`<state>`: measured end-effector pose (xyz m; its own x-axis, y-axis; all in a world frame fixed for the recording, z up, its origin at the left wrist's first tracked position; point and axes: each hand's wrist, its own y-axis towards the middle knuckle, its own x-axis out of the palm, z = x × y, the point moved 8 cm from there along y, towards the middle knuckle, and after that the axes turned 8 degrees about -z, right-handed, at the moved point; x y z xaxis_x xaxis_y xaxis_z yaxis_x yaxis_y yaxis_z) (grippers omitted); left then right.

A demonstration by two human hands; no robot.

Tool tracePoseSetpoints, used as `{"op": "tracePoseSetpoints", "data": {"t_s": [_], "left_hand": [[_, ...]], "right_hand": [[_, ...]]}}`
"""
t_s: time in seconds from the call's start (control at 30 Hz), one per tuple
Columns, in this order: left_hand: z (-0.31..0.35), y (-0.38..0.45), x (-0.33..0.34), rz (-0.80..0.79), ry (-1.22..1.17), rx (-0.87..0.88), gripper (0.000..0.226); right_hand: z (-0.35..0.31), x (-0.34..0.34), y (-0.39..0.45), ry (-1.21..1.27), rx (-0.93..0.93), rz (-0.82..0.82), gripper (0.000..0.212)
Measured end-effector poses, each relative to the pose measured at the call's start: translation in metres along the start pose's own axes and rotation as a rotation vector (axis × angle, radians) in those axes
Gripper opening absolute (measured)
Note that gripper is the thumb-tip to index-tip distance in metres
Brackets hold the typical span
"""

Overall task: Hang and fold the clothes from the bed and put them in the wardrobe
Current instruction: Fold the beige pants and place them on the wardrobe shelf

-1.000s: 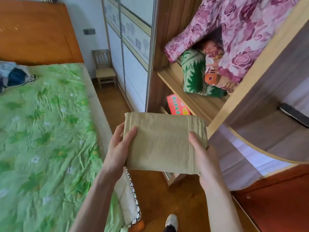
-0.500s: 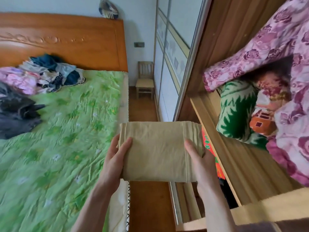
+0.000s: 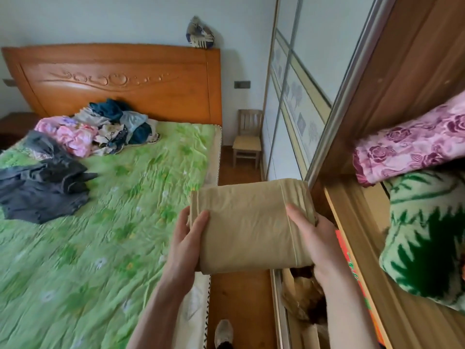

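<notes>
From my head camera, just right of the frame's centre, I hold a folded tan garment between both hands, above the strip of floor between the bed and the open wardrobe. My left hand grips its left edge, thumb lying on top and the fingers tucked out of sight beneath. My right hand grips the right end the same way, thumb on top beside a stitched seam, where the fabric bunches into a thicker roll.

I judge this bundle light, soft and limp: it holds its rectangle only because I support it at both ends. Gripped at one corner it would likely sag and unfold, so the short ends are the places to hold, or a flat palm underneath with the thumb pinning the layers. The weave looks matte, not slippery, and nothing about it seems fragile.

In the upper left of the frame, near the wooden headboard, a heap of unfolded clothes lies on the green bedspread, with dark grey garments at the left edge. On the right, wardrobe shelves carry a pink floral quilt and a green-and-white blanket. A small wooden chair stands against the far wall.
</notes>
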<state>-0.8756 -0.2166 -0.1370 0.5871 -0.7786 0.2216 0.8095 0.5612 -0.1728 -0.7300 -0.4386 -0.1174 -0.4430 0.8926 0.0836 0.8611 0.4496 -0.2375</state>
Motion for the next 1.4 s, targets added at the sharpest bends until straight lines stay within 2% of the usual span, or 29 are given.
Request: {"op": "tracePoseSetpoints", "data": {"t_s": [0.13, 0.33, 0.77, 0.97, 1.07, 1.2, 1.3, 1.4], "left_hand": [[0.026, 0.076, 0.002, -0.044, -0.019, 0.004, 0.017], [0.073, 0.182, -0.009, -0.066, -0.021, 0.080, 0.045], [0.072, 0.360, -0.014, -0.017, -0.011, 0.028, 0.037], [0.075, 0.478, 0.020, -0.051, 0.048, 0.013, 0.048], [0.090, 0.541, 0.044, -0.055, 0.037, -0.010, 0.039], [0.107, 0.615, 0.071, -0.069, 0.044, -0.037, 0.045], [0.118, 0.657, 0.088, -0.096, 0.051, -0.042, 0.035], [0.128, 0.699, 0.102, -0.127, 0.042, -0.066, 0.037]], "right_hand": [[-0.043, 0.023, 0.069, -0.011, -0.041, -0.019, 0.028], [-0.075, 0.057, 0.153, -0.021, -0.080, 0.032, 0.031], [-0.084, 0.080, 0.328, -0.028, -0.025, 0.057, 0.028], [-0.101, 0.063, 0.446, 0.007, -0.030, 0.067, 0.024], [-0.123, 0.055, 0.505, 0.022, -0.034, 0.068, 0.025], [-0.148, 0.044, 0.574, 0.025, -0.050, 0.085, 0.025], [-0.159, 0.035, 0.611, 0.030, -0.050, 0.121, 0.031], [-0.174, 0.033, 0.643, 0.035, -0.055, 0.125, 0.027]]}}
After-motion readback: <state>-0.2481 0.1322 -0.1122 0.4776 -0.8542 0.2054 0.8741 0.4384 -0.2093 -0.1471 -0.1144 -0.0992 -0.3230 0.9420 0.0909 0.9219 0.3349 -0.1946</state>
